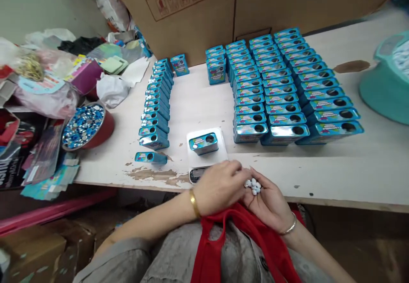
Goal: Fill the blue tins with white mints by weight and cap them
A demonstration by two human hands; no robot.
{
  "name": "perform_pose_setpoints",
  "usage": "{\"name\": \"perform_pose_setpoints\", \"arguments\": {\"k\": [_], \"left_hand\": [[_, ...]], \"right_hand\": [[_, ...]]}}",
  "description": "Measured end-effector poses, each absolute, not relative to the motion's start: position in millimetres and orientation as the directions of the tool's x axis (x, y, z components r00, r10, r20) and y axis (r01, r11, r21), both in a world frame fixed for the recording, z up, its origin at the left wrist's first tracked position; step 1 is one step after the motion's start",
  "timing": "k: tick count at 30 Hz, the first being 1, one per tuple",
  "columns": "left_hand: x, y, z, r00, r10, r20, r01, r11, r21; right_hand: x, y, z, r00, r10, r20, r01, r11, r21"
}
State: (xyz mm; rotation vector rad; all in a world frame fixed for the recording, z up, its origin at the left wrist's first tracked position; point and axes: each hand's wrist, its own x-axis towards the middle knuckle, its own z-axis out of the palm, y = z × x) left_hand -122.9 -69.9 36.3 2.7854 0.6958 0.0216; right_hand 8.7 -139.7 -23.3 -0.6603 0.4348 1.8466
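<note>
My right hand is cupped palm up near the table's front edge, holding several small white candies. My left hand, with a gold bracelet at the wrist, reaches across to it, its curled fingertips at the candies. Whatever those fingertips pinch is hidden. Just beyond my left hand lies a white digital scale, its display partly covered by the hand. On the scale stands a blue tin with a dark round hole in its top and a white candy lying on the lid.
Several rows of open blue tins fill the right side, and one line of tins runs along the left. A red bowl holds blue-and-silver lids. A teal tub stands far right. Cardboard boxes close off the back.
</note>
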Motion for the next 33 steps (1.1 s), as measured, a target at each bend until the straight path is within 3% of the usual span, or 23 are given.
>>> {"name": "perform_pose_setpoints", "arguments": {"k": [5,9,13,21,28,31,33], "left_hand": [[-105.2,-106.8,-2.8,0.849,0.508,-0.148,0.529,-0.812,0.246],[-106.9,-107.1,-3.3,0.807,0.55,-0.218,0.59,-0.73,0.345],[-111.2,-108.6,-1.3,0.797,0.561,-0.223,0.602,-0.716,0.354],[-122.9,-107.7,-14.8,0.828,0.561,-0.02,0.521,-0.754,0.399],[-128.8,-100.3,-14.1,0.841,0.537,0.065,0.457,-0.769,0.447],[-141.1,-86.1,-6.7,0.787,0.559,0.263,0.399,-0.785,0.475],[-155.9,-69.4,-5.2,0.595,0.671,0.441,0.471,-0.737,0.486]], "right_hand": [[11.2,-151.9,-28.5,-0.291,0.695,-0.658,-0.925,-0.381,0.007],[10.9,-160.8,-34.4,-0.262,0.715,-0.649,-0.941,-0.339,0.006],[5.7,-162.5,-35.0,-0.286,0.683,-0.672,-0.937,-0.347,0.046],[3.0,-153.8,-25.8,-0.257,0.679,-0.688,-0.945,-0.325,0.032],[-0.2,-143.6,-24.4,-0.259,0.652,-0.713,-0.937,-0.348,0.023],[-2.4,-135.7,-22.7,-0.233,0.669,-0.706,-0.934,-0.356,-0.029],[-5.0,-127.3,-20.8,-0.222,0.68,-0.699,-0.924,-0.374,-0.071]]}}
